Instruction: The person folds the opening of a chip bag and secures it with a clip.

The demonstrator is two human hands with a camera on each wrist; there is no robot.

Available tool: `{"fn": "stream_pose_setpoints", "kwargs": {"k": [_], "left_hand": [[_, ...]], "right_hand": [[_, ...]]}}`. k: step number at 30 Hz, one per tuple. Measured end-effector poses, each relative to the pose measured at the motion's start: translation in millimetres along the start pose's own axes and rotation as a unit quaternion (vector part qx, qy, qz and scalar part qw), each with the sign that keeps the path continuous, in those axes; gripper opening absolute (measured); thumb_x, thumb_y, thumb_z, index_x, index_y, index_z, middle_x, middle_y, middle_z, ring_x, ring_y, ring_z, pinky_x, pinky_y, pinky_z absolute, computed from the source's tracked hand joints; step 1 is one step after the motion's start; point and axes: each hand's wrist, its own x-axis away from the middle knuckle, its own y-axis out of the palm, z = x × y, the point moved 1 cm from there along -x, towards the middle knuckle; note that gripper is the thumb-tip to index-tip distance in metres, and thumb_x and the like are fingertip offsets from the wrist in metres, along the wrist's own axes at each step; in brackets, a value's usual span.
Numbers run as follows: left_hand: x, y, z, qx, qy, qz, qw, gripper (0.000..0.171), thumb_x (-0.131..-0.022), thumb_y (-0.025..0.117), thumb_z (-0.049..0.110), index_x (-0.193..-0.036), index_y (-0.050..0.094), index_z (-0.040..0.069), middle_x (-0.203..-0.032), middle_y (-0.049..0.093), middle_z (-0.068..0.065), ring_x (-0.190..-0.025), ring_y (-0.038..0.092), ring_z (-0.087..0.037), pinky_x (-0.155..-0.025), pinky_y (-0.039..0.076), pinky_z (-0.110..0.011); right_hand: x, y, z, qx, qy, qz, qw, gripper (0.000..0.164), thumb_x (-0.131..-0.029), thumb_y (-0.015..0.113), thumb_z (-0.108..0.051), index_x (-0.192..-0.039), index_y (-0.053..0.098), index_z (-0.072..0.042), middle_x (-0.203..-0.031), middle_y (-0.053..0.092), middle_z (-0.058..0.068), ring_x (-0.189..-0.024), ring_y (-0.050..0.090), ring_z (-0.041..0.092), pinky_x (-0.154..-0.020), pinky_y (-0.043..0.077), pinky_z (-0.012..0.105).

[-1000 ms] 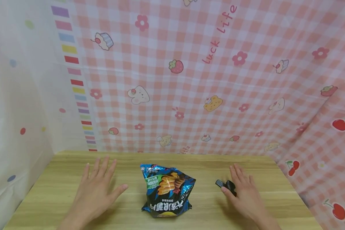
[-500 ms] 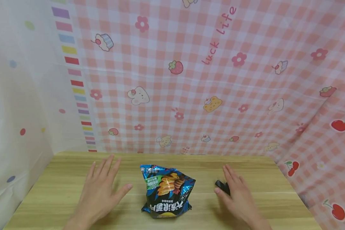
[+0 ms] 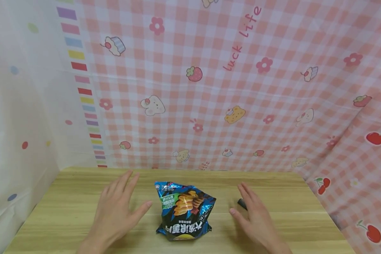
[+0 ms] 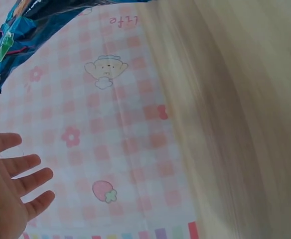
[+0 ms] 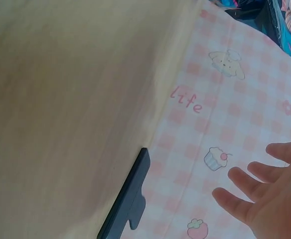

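A blue and black bag of chips [image 3: 185, 211] lies at the middle of the table, pictured with wavy chips. To its left is my left hand [image 3: 115, 208], fingers extended and thumb spread toward the bag, a gap between them. My right hand [image 3: 255, 218] is on the bag's other side, also with straight fingers and nothing held. A black clip [image 3: 242, 204] lies on the table beyond the right hand, which partly hides it in the head view. The right wrist view shows more of the clip [image 5: 128, 199], long and narrow with a small tab.
The wooden table [image 3: 304, 225] ends at a pink checked cloth [image 3: 177, 116] hanging behind it. A white cloth [image 3: 22, 106] with coloured dots hangs on the left, and a checked one with cherries [image 3: 374, 233] on the right.
Both hands have moved inward toward the bag of chips, the left rightward and the right leftward. The right hand now covers more of the clip. The bag has stayed in place.
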Motion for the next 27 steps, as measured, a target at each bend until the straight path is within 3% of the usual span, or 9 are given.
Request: {"fn": "stream_pose_setpoints", "kwargs": {"k": [10, 15, 20, 27], "left_hand": [[-5.0, -0.2, 6.7, 0.019, 0.024, 0.035, 0.9989, 0.079, -0.089, 0.071, 0.056, -0.146, 0.054, 0.003, -0.151, 0.053, -0.021, -0.132, 0.052, -0.044, -0.106, 0.039, -0.065], [-9.2, 1.2, 12.0, 0.035, 0.045, 0.070, 0.9960, 0.076, -0.095, 0.059, 0.063, -0.141, 0.059, 0.003, -0.144, 0.059, -0.021, -0.126, 0.057, -0.044, -0.103, 0.040, -0.064], [-14.4, 4.4, 19.3, 0.043, 0.063, 0.097, 0.9924, 0.081, -0.100, 0.041, 0.073, -0.135, 0.063, 0.002, -0.137, 0.063, -0.021, -0.120, 0.060, -0.043, -0.100, 0.042, -0.064], [-24.6, 7.5, 31.3, 0.055, 0.090, 0.123, 0.9868, 0.073, -0.100, 0.047, 0.069, -0.127, 0.066, 0.004, -0.129, 0.066, -0.019, -0.114, 0.062, -0.039, -0.096, 0.044, -0.061]], "right_hand": [[-1.4, 4.4, -15.4, -0.028, 0.007, 0.020, 0.999, 0.070, -0.095, 0.078, -0.028, -0.153, 0.048, -0.004, -0.157, 0.047, 0.019, -0.140, 0.046, 0.046, -0.102, 0.043, 0.073], [-2.2, 7.1, -20.8, -0.040, 0.010, 0.023, 0.999, 0.067, -0.094, 0.080, -0.026, -0.151, 0.051, -0.004, -0.151, 0.052, 0.019, -0.127, 0.059, 0.039, -0.095, 0.052, 0.063], [-3.7, 10.9, -25.3, -0.052, 0.010, 0.024, 0.998, 0.063, -0.095, 0.079, -0.026, -0.149, 0.053, -0.005, -0.146, 0.056, 0.013, -0.118, 0.063, 0.027, -0.087, 0.058, 0.048], [-6.1, 17.5, -31.8, -0.094, 0.013, 0.032, 0.995, 0.055, -0.094, 0.079, -0.023, -0.142, 0.058, -0.008, -0.134, 0.064, 0.008, -0.109, 0.064, 0.019, -0.083, 0.058, 0.039]]}}
